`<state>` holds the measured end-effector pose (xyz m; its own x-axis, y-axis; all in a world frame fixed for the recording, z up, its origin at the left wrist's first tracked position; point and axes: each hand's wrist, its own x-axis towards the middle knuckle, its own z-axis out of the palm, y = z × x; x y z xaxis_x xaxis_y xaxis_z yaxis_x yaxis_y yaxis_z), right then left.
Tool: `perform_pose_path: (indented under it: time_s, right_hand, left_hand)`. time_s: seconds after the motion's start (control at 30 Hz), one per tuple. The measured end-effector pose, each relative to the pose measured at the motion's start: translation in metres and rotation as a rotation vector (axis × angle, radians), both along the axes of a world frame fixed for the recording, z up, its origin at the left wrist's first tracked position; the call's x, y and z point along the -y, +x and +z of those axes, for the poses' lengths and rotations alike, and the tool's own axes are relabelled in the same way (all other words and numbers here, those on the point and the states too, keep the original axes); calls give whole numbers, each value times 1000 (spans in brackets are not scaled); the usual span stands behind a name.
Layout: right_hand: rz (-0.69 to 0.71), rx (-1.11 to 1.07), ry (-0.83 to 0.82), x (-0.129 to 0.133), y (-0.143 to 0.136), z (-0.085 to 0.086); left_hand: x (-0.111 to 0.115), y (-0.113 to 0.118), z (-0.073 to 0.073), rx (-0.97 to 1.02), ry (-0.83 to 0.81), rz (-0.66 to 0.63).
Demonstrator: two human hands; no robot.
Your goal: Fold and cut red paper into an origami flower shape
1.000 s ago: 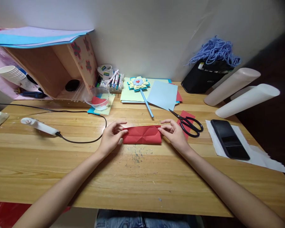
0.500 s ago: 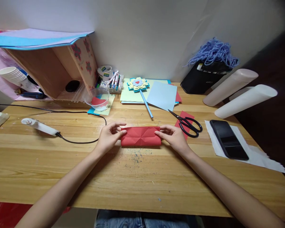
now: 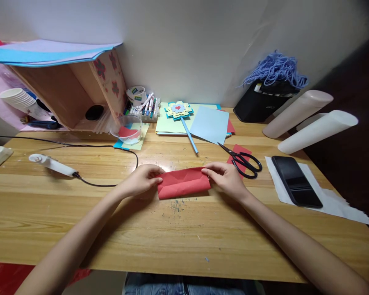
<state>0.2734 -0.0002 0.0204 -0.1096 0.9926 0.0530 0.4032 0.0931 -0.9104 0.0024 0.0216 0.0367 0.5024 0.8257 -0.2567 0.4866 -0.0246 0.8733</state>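
A folded sheet of red paper point(image 3: 183, 183), creased across its face, is held up between both hands over the wooden table point(image 3: 135, 233). My left hand point(image 3: 143, 179) pinches its left edge between thumb and fingers. At the upper right corner, my right hand point(image 3: 226, 177) grips it the same way. The right side sits a little higher than the left. Black-handled scissors point(image 3: 245, 164) lie partly open just beyond my right hand, on top of a red paper piece point(image 3: 239, 150).
A glue gun point(image 3: 53, 164) with its cord lies left. Behind are a clear bowl point(image 3: 126, 129), markers point(image 3: 147, 107), a paper flower point(image 3: 178, 110) on a blue stick, and a light blue sheet point(image 3: 210, 123). To the right are a phone point(image 3: 296, 180) and white rolls point(image 3: 318, 131).
The red paper has tilted, its left end dropping and coming slightly nearer to me. My left hand has shifted a little with it; both hands keep hold.
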Motion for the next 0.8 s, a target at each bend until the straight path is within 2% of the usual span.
perform_pose_path:
  time_s: [0.07, 0.13, 0.23, 0.33, 0.4, 0.47, 0.57, 0.67, 0.8]
  right_hand:
    - [105, 112, 56, -5, -4, 13]
    - [192, 187, 128, -11, -10, 28]
    - [265, 213, 193, -23, -20, 46]
    - [186, 149, 174, -36, -28, 55]
    - [108, -22, 101, -42, -33, 55]
    - [89, -253, -28, -44, -38, 51]
    - [209, -470, -209, -41, -48, 41]
    - [217, -477, -329, -33, -55, 33]
    - [183, -464, -345, -29, -58, 35]
  left_hand:
    - [-4, 7, 17, -110, 55, -142]
    - [-8, 18, 31, -144, 134, -188]
    - [-15, 35, 40, -173, 262, -168]
    - [-20, 44, 38, -187, 395, -48]
    - [-21, 46, 34, -154, 472, 64]
    - [-20, 46, 31, -130, 552, 200]
    - [-17, 45, 28, -128, 652, 349]
    - [-14, 45, 27, -110, 698, 380]
    - [-14, 47, 27, -37, 665, 402]
